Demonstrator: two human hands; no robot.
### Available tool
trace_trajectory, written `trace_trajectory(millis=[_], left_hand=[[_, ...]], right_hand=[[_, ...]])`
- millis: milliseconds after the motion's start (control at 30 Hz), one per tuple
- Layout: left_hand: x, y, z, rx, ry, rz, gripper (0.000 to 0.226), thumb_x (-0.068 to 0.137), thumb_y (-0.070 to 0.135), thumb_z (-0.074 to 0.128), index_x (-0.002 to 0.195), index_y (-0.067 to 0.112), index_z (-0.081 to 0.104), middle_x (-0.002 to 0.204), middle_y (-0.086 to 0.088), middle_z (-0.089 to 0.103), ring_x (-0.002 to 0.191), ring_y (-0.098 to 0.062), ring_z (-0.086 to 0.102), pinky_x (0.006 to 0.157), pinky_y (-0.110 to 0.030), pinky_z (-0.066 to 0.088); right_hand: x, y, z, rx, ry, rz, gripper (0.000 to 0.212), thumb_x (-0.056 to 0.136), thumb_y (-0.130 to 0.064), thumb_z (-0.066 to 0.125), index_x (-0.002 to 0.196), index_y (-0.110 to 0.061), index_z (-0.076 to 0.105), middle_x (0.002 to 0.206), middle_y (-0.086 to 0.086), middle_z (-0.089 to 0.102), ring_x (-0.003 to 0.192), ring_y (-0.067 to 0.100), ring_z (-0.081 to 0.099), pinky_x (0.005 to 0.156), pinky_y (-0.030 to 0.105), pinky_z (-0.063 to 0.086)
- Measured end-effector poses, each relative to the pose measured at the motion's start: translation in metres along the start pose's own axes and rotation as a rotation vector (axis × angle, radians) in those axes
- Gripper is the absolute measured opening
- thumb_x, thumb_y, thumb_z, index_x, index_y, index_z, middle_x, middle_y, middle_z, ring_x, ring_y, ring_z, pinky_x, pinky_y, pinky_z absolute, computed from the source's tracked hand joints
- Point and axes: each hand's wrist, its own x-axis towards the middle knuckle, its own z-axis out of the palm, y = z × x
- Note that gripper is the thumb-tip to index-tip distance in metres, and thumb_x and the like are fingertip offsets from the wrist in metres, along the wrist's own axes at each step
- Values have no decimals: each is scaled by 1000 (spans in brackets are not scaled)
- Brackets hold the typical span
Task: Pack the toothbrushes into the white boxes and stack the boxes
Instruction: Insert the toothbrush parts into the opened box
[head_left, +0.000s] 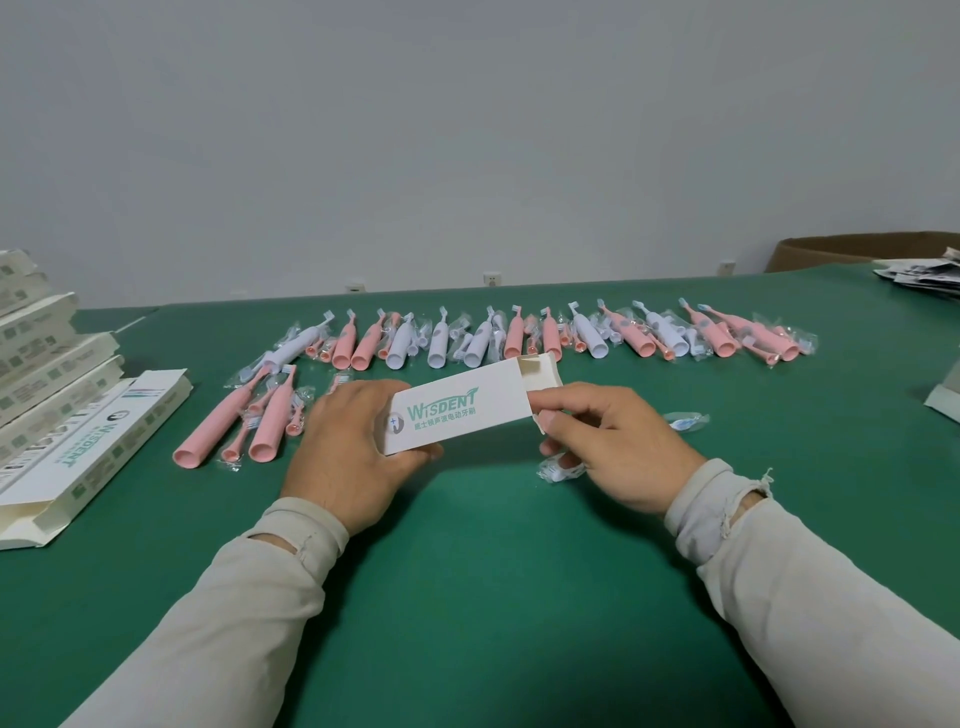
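A white box (457, 402) with green WISDENT lettering is held just above the green table (467, 597). My left hand (353, 447) grips its left end. My right hand (613, 447) pinches the flap at its right end, where the box stands open. A long row of pink and white toothbrush handles (545, 338) with bagged brush heads lies behind the box. Three more pink handles (249, 415) lie to the left of my left hand. Two small clear bags, one (561, 470) under my right hand and one (685, 421) to its right, lie on the table.
A leaning pile of white boxes (47, 353) stands at the far left, with one open box (93, 452) lying flat beside it. A brown carton (857, 249) and a heap of papers (924, 278) sit at the back right. Another box corner (945, 400) shows at the right edge.
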Motion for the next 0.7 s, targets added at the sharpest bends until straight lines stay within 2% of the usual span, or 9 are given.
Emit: trace_trajectory(millis=[67, 133, 233, 300, 367, 467, 533, 600, 700], left_hand=[[0, 1, 0, 2, 6, 4, 56, 72, 49, 79, 121, 34, 57, 117, 8, 58, 114, -21, 47, 98, -40, 39], [1, 1, 0, 9, 14, 2, 56, 73, 50, 79, 121, 34, 57, 118, 8, 58, 114, -20, 47, 97, -39, 40], [0, 1, -1, 23, 9, 3, 56, 74, 51, 78, 123, 34, 56, 119, 8, 57, 115, -20, 47, 97, -39, 40], [0, 1, -1, 30, -1, 6, 57, 73, 52, 77, 123, 34, 56, 119, 8, 57, 115, -20, 46, 98, -39, 40], [0, 0, 0, 25, -8, 8, 57, 73, 52, 77, 123, 34, 56, 118, 8, 57, 115, -20, 46, 98, -38, 39], [0, 1, 0, -41, -6, 15, 56, 72, 51, 79, 121, 36, 56, 116, 9, 56, 112, -18, 46, 95, -35, 37], [-1, 2, 0, -97, 5, 42, 51, 71, 48, 81, 114, 45, 53, 110, 14, 55, 108, -15, 46, 91, -32, 35], [-2, 3, 0, -127, 3, 68, 51, 71, 47, 82, 108, 52, 48, 104, 22, 52, 104, -11, 44, 86, -27, 33], [-3, 4, -1, -140, -4, 95, 50, 70, 49, 81, 107, 53, 48, 103, 28, 49, 98, -5, 43, 81, -16, 31]], right_hand=[[0, 0, 0, 35, 5, 2, 50, 98, -14, 59, 79, -58, 73, 85, -23, 72, 72, 7, 69, 66, 27, 57], [0, 0, 0, 69, 14, -6, 40, 98, -19, 60, 82, -53, 75, 91, -22, 73, 72, 9, 70, 65, 28, 58], [1, 4, 3, 139, 51, 26, 15, 95, -26, 64, 89, -30, 77, 101, -4, 75, 75, 18, 71, 67, 34, 59], [2, 7, 4, 150, 74, 34, 11, 95, -23, 66, 91, -24, 76, 93, 7, 75, 75, 24, 71, 71, 40, 61], [3, 7, 5, 181, 80, 10, 15, 96, -14, 64, 96, -24, 75, 86, 4, 75, 75, 21, 71, 72, 36, 60], [3, 3, 3, 278, 66, -18, 30, 97, -4, 60, 111, -29, 68, 96, 6, 71, 75, 18, 72, 69, 29, 57], [2, 1, -1, 292, 29, -37, 43, 95, -1, 61, 122, -34, 62, 109, 7, 68, 77, 19, 71, 73, 28, 57], [-1, -2, -6, 274, -32, -51, 54, 93, -2, 64, 132, -39, 55, 130, 2, 61, 79, 20, 69, 78, 29, 57], [-3, -7, -11, 206, -82, -85, 60, 92, -8, 67, 135, -48, 52, 145, -3, 51, 78, 20, 64, 81, 29, 57]])
